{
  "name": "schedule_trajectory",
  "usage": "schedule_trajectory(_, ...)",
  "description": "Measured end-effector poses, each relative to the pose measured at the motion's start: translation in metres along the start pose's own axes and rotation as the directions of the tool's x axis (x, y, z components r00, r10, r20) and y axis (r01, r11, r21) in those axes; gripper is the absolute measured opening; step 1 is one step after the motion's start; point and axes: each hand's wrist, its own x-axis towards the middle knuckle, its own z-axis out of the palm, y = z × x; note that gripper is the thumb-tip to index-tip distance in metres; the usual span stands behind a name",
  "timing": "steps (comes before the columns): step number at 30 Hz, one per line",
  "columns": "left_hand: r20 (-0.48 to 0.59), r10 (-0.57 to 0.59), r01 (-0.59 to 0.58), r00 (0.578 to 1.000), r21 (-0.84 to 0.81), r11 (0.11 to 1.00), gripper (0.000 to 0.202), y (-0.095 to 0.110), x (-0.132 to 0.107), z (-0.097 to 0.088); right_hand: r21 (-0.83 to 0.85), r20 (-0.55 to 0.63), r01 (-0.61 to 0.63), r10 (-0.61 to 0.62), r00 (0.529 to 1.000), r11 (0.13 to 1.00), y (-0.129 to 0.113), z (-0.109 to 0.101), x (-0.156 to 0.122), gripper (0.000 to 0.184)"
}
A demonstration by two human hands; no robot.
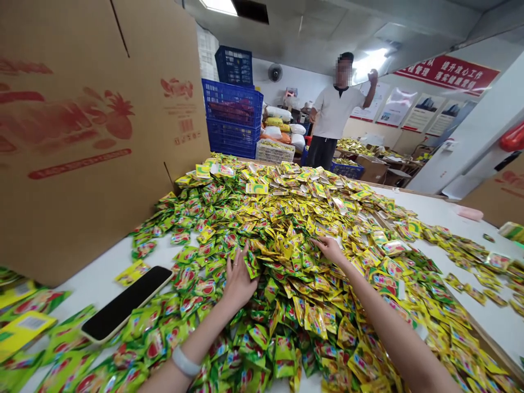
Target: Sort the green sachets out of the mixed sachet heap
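Observation:
A big heap of small yellow and green snack packets (295,229) covers the white table (434,210). My left hand (238,279) lies on the near side of the heap, fingers stretched forward and a little apart, touching the packets. A white band sits on that wrist. My right hand (329,248) reaches into the heap's middle, fingers spread flat on the packets. Neither hand visibly grips a packet.
A black phone (125,303) lies face up on the table at the left. A large cardboard box (82,120) stands at the left edge. Blue crates (232,117) are stacked behind. A person in a white shirt (335,112) stands at the far end.

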Motion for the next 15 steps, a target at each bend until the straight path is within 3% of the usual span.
schedule_trajectory(11,0.036,-0.018,0.018,0.999,-0.004,1.0,0.088,-0.001,0.002,0.001,-0.07,0.039,0.002,0.001,0.999,0.998,-0.006,-0.003,0.0,0.061)
schedule_trajectory(15,-0.013,0.012,-0.013,1.0,-0.012,1.0,0.087,-0.006,0.003,0.007,-0.078,0.109,0.008,0.001,0.994,0.997,-0.012,-0.012,0.003,0.064)
